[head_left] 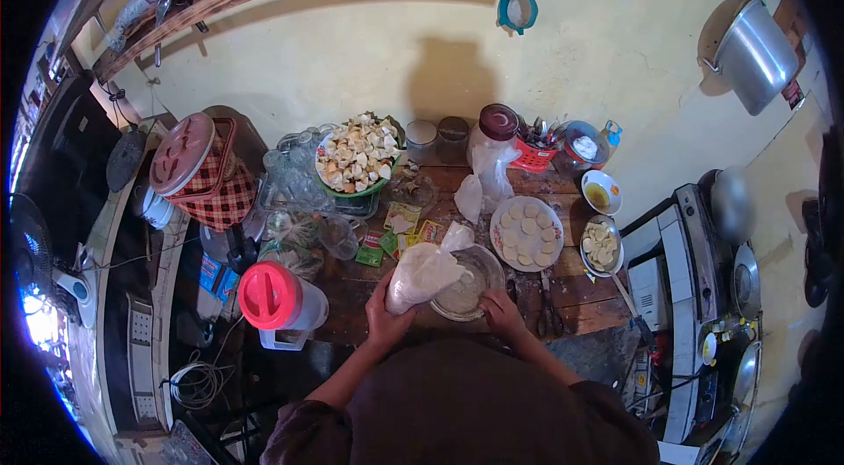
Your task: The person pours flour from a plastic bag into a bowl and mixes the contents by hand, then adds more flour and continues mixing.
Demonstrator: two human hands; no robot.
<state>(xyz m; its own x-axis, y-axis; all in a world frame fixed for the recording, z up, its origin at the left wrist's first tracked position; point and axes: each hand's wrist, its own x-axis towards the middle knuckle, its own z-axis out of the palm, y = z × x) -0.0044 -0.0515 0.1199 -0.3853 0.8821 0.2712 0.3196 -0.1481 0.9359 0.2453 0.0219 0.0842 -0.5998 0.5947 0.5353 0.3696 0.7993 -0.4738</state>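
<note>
My left hand (387,317) is wrapped around a clear plastic bag of white flour (420,276). The bag leans, its open mouth over a round metal bowl (502,276) on the table. Pale flour-like powder (462,296) lies inside the bowl. My right hand (503,311) is closed at the bowl's near right rim; the fingertips are partly hidden. Just right of that hand lies a pair of scissors (549,311). Behind the bowl stands a floral plate (503,256) with flat round dough pieces.
Right of the plate are a bowl of pale slices (600,245) and a bowl of yellowish liquid (598,195). A red-lidded jug (271,298) stands at the left. Behind are a heaped green basin (356,190), jars (453,135) and a red cutlery basket (532,157). A stove (690,228) is far right.
</note>
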